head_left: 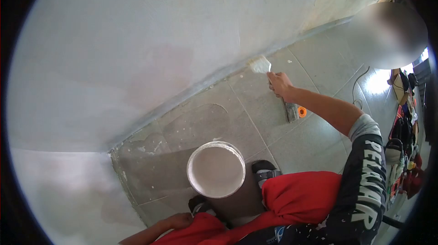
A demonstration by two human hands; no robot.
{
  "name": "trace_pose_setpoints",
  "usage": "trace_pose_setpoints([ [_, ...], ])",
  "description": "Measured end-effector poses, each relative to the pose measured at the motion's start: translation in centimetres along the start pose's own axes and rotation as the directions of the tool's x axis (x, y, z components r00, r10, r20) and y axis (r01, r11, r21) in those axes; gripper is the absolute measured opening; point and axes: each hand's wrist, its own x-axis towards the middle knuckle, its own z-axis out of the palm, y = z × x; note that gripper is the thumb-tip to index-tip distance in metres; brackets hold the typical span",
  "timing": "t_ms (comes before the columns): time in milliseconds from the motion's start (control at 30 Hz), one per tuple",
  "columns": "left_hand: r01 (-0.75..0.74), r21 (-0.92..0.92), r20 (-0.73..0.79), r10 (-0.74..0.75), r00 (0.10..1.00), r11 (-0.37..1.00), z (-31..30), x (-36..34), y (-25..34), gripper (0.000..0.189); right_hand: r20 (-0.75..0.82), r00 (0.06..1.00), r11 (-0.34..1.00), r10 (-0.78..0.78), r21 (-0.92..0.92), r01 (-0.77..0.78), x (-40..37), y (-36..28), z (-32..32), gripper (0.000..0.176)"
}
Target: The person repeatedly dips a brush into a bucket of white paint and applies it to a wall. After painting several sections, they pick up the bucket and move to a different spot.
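My right hand is closed round the handle of a wide paint brush. The pale bristles are at the foot of the wall, beside the grey strip along its base. My left hand rests by my red-clad knee at the bottom of the view; its fingers look curled, and nothing shows in them. Between my feet and the wall stands a round white bucket with pale liquid in it.
A grey tool and an orange roll lie on the tiled floor under my right forearm. A cable curves across the tiles. Clothes and bags are piled at the far right, near a blurred round patch.
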Motion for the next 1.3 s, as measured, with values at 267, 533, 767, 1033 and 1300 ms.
trace_pose_setpoints([
  [267,-0.138,-0.057,0.040,0.140,0.989,0.989,1.2,-0.8,0.8,0.053,0.384,0.907,0.965,-0.173,-0.117,0.233,2.4,-9.6,-1.4,0.019],
  [533,0.059,-0.352,-0.139,-0.115,0.984,0.934,-0.4,-1.0,1.2,0.044,0.089,0.810,0.813,-0.580,0.131,0.567,-10.5,-18.7,-4.0,0.029],
  [767,-0.154,-0.189,-0.209,0.113,0.971,0.970,1.2,1.3,-3.2,0.039,-0.091,0.863,0.861,-0.497,0.069,0.504,-0.1,-8.5,0.0,0.041],
  [1033,-0.114,-0.259,-0.224,0.056,0.973,0.959,1.3,0.3,-2.2,0.040,0.003,0.999,0.955,0.043,-0.295,-0.041,6.0,4.0,1.9,0.047],
  [1300,0.089,-0.538,-0.102,-0.169,0.980,0.839,-0.8,-2.0,2.2,0.040,-0.085,0.938,0.937,-0.336,-0.132,0.323,-4.4,-13.6,-4.2,0.042],
])
